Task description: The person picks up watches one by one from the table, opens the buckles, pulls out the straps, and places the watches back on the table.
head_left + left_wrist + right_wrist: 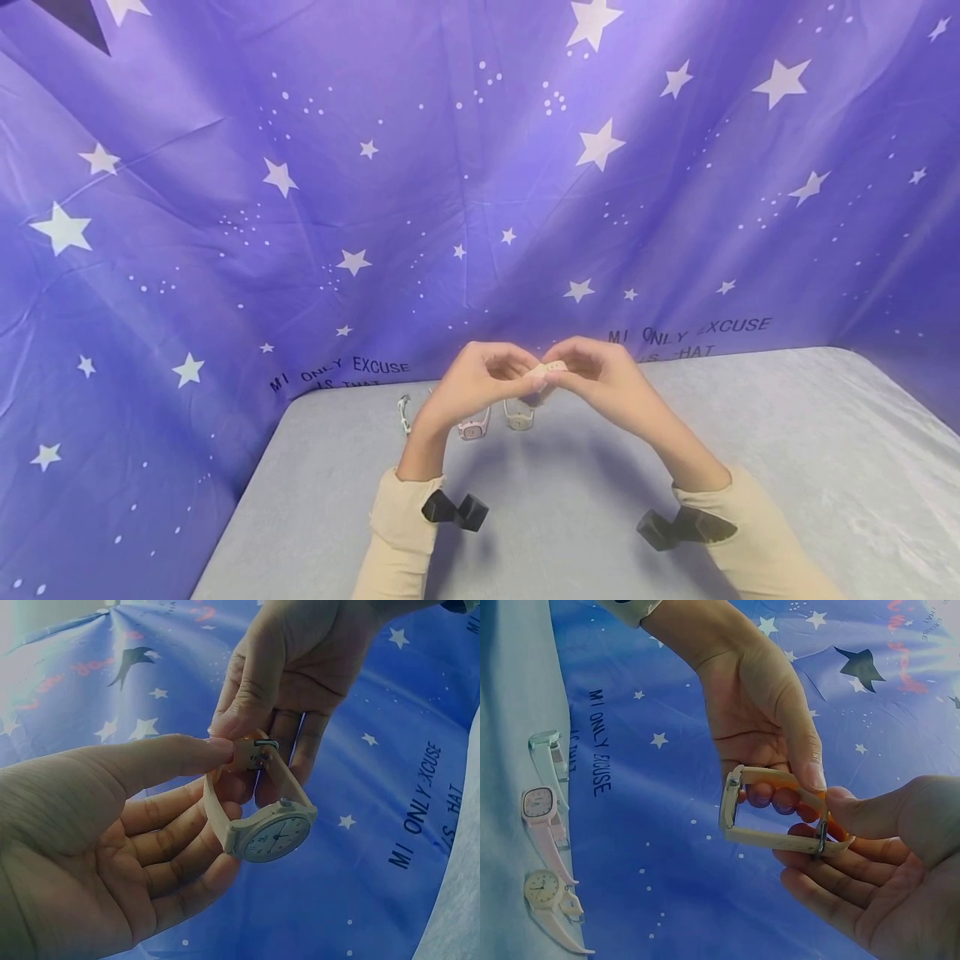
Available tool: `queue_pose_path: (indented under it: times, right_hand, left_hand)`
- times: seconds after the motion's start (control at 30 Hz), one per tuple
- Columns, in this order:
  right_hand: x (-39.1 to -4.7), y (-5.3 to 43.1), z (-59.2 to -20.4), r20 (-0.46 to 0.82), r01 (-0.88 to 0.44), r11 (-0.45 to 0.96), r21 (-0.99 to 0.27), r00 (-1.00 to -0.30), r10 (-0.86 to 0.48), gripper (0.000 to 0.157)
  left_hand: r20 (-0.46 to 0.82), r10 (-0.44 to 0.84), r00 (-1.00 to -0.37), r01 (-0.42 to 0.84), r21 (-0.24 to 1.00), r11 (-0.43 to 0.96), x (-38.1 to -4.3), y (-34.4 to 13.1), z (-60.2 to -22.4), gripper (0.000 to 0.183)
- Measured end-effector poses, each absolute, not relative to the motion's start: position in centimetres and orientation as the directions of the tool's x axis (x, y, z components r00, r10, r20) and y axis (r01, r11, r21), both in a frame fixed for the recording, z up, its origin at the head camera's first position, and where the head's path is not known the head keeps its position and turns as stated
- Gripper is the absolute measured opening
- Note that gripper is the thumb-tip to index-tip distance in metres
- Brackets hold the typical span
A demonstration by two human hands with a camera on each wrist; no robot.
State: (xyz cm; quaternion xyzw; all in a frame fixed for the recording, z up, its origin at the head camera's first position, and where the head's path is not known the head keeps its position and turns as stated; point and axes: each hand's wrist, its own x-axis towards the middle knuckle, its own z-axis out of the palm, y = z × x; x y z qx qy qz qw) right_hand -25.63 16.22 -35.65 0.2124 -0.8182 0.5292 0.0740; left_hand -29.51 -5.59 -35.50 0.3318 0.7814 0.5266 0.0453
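Observation:
A pale cream wristwatch (277, 838) with a round white dial is held up above the table between both hands. Its strap (772, 840) forms a closed loop, with one end passing through the metal buckle (266, 742). My left hand (480, 383) pinches the strap beside the buckle between thumb and fingers. Opposite it, my right hand (611, 383) pinches the strap at the buckle end, thumb on top. The two thumb tips nearly meet there. In the head view the hands cover most of this watch, and only a bit of pale strap (555, 367) shows.
On the grey cloth-covered table (337, 500) behind the hands lie three more watches: a pale green one (549, 750), a pink square-faced one (540, 802) and a cream round-faced one (544, 889). A purple-blue star-printed curtain (420, 208) hangs along the table's far edge.

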Motion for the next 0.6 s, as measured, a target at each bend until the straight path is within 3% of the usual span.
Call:
queue_pose_path:
  times: [0.6]
  right_hand:
    - [-25.56, 16.29, -35.57, 0.354, -0.429, 0.338, -0.838, -0.898, -0.261, 0.016]
  left_hand:
    - [0.291, 0.559, -0.777, 0.475, 0.853, 0.216, -29.49, -5.64, -35.50, 0.020]
